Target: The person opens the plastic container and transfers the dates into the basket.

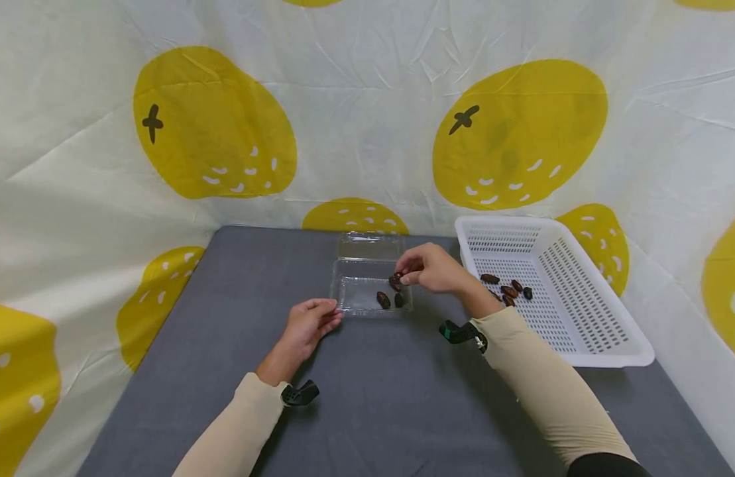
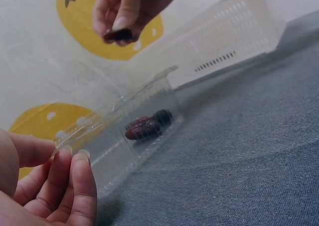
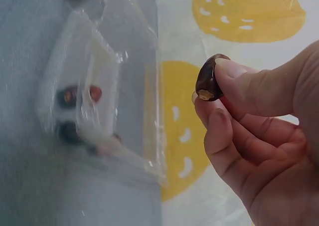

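Note:
A clear plastic clamshell box [image 1: 356,291] lies on the table with its lid [image 1: 370,246] folded back towards the wall. My left hand [image 1: 303,328] pinches the box's near left rim between thumb and fingers. Above the box's right side, my right hand [image 1: 435,270] holds a dark brown date [image 3: 207,81] between thumb and fingertips. Other dates [image 1: 383,300] lie in the right part of the box, beneath that hand. The left wrist view shows these dates [image 2: 144,128] through the clear wall, close together.
To the right stands a white perforated plastic basket [image 1: 588,291] with several dates [image 1: 509,291] at its left side. Grey cloth [image 1: 367,411] covers the table. A white curtain with yellow fruit prints [image 1: 367,132] hangs behind.

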`<state>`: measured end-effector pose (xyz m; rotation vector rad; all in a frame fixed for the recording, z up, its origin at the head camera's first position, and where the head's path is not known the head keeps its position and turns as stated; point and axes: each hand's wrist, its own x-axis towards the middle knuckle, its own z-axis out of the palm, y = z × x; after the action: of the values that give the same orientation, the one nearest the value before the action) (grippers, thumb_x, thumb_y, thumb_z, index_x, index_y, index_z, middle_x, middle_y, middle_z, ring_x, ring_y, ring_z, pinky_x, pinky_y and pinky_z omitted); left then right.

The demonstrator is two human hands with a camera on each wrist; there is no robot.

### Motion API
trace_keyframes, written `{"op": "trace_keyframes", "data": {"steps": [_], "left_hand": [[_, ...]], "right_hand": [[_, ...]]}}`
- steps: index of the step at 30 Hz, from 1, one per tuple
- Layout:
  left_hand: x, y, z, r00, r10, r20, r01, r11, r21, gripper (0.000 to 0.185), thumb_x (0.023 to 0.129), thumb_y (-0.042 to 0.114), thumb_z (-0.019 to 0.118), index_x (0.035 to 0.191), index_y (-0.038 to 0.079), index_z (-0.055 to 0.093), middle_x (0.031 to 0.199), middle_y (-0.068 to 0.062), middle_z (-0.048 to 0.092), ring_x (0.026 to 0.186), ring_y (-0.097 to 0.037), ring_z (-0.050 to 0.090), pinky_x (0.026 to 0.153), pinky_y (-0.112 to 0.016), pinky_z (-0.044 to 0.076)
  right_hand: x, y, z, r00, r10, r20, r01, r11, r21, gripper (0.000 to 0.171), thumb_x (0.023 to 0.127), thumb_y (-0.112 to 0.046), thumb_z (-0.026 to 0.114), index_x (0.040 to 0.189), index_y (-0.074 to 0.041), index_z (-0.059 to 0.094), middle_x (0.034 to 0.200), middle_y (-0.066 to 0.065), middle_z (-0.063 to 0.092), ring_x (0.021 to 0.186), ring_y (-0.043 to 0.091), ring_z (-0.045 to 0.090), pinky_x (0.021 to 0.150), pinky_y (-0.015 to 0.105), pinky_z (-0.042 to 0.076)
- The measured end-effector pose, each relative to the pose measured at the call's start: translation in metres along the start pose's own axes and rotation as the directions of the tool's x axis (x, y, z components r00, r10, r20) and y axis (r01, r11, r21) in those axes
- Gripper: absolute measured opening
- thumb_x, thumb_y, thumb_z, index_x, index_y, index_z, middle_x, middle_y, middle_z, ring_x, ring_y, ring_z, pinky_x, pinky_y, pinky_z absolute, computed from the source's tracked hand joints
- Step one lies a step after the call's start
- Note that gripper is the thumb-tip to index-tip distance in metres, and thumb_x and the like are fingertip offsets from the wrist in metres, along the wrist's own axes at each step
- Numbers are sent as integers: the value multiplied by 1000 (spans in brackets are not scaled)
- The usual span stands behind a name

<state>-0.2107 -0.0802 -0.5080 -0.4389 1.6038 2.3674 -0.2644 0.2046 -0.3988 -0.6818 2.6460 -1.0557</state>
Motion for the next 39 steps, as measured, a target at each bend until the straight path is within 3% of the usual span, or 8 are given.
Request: {"op": "trace_keyframes", "data": {"steps": [7, 22, 29, 39], "left_hand": [[1, 0, -1, 1000, 1, -3, -1, 1000, 23, 18, 99, 3, 69, 113, -8, 67, 84, -5, 76, 73, -12, 73, 71, -25, 64], [-1, -1, 0, 1000, 20, 3, -20, 1000, -3, 8, 98, 0, 68, 104, -5, 69, 80, -6, 76, 72, -12, 74, 68, -23, 63], [-1, -2, -2, 999, 37, 31, -37, 999, -13, 6, 97, 1, 69, 93, 4, 72, 80, -5, 76, 72, -11, 74, 68, -23, 63], [-1, -1, 0, 1000, 3, -9, -3, 1000, 14, 8, 98, 1, 69, 104, -4, 69, 81, -6, 76, 72, -12, 73, 69, -25, 64]], "right_hand": [[-23, 8, -24, 1000, 23, -9, -24, 999, -28, 10, 95, -3, 73, 104, -4, 77, 97, 11, 78, 84, 18, 71, 75, 33, 56], [-60, 32, -61, 998, 49, -46, -51, 998, -41, 10, 92, -1, 76, 102, -1, 77, 97, 13, 78, 85, 17, 71, 75, 22, 56], [-77, 47, -75, 996, 73, -53, -76, 996, -50, 12, 90, 0, 77, 102, 1, 77, 94, 14, 78, 81, 11, 69, 72, 21, 55], [-97, 77, -89, 991, 109, -80, -115, 991, -74, 14, 88, 1, 78, 102, 3, 77, 90, 14, 77, 68, 6, 61, 60, 23, 52]]}}
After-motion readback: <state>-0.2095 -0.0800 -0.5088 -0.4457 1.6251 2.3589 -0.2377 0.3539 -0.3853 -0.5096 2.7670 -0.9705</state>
